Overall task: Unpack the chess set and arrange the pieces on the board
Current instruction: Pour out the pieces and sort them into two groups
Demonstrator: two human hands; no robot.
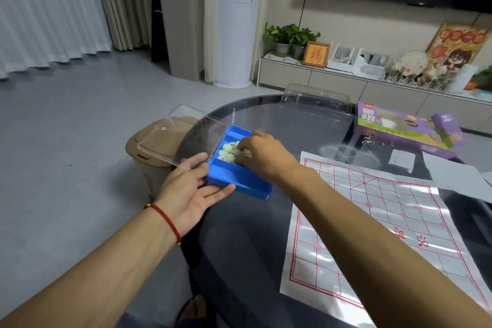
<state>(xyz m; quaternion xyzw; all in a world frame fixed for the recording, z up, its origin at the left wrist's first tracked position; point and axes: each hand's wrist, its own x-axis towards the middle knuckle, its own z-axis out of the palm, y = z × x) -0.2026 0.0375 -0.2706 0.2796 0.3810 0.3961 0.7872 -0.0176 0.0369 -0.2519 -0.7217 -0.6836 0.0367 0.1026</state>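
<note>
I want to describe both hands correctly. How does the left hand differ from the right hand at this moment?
The left hand lies open, palm up, its fingers straight against the near side of the blue tray; the right hand reaches down into the tray, fingers curled among the pale chess pieces. The left wrist wears a red string bracelet; the right wrist is bare. Both hands touch the same tray.
</note>
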